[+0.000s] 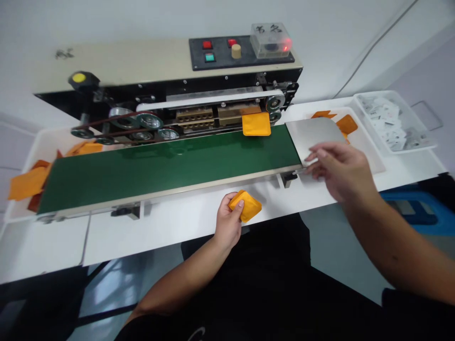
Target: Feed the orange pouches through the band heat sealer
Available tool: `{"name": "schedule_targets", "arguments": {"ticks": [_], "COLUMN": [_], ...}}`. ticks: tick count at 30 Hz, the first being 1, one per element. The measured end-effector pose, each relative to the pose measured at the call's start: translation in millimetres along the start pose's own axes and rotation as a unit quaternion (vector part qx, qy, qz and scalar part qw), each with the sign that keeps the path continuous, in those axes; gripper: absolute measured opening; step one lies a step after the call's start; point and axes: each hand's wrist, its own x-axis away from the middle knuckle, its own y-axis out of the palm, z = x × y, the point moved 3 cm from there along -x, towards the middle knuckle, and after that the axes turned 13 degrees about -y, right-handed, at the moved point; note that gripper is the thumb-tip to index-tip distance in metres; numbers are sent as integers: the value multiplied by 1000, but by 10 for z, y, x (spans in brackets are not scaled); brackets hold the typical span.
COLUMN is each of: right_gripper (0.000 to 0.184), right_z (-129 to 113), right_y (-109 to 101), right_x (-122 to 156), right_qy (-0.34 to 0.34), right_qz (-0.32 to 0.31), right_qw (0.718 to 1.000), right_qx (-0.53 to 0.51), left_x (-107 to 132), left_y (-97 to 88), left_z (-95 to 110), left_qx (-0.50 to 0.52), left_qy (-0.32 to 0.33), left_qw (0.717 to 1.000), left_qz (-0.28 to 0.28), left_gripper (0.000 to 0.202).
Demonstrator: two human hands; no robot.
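Observation:
My left hand (229,220) is closed on an orange pouch (250,206) in front of the conveyor, its thumb pressed on the pouch's face. At the right end of the machine, my right hand (341,168) hovers by the metal end plate (313,135) with its fingers pinched. Something small and whitish seems to be between those fingertips, too blurred to name. A second orange pouch (256,125) hangs by its upper edge in the band sealer (199,113), above the green conveyor belt (170,163).
To the right, a white tray (377,158) has orange pouches in it, beside a bin (428,146) of small white packets. More orange pouches (30,182) lie in a tray at the left end. The control panel (220,59) has lit buttons. A blue container (441,208) stands lower right.

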Motion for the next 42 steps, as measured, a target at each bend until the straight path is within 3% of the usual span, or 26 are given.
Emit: {"name": "schedule_targets", "arguments": {"ticks": [5, 10, 16, 19, 24, 31, 35, 42], "right_gripper": [29, 34, 52, 45, 30, 43, 50, 26], "right_z": [396, 655, 793, 819, 814, 797, 831, 713], "right_y": [51, 263, 547, 608, 569, 498, 513, 423], "right_x": [896, 1245, 1352, 1375, 1332, 1255, 1263, 1172], "right_qy": [49, 78, 93, 92, 75, 63, 68, 46], "right_qz": [-96, -127, -132, -101, -70, -25, -34, -63], "right_qw": [994, 989, 986, 989, 993, 996, 996, 997], "right_qx": [6, 9, -27, -49, -60, -60, -50, 3], "left_x": [39, 79, 96, 113, 143, 149, 142, 110], "left_y": [120, 250, 405, 461, 474, 444, 448, 370], "left_z": [-7, -37, -86, -85, -54, -48, -36, 108], "left_qx": [-4, 0, 19, 20, -5, -29, -26, -35], "left_qy": [-11, 2, 12, 16, -5, -26, -13, -17], "left_qw": [1000, 1000, 999, 999, 998, 997, 998, 997], "left_qz": [-16, -22, -39, -40, -58, -62, -53, -68], "left_gripper": [48, 48, 52, 52, 53, 51, 58, 61]}}
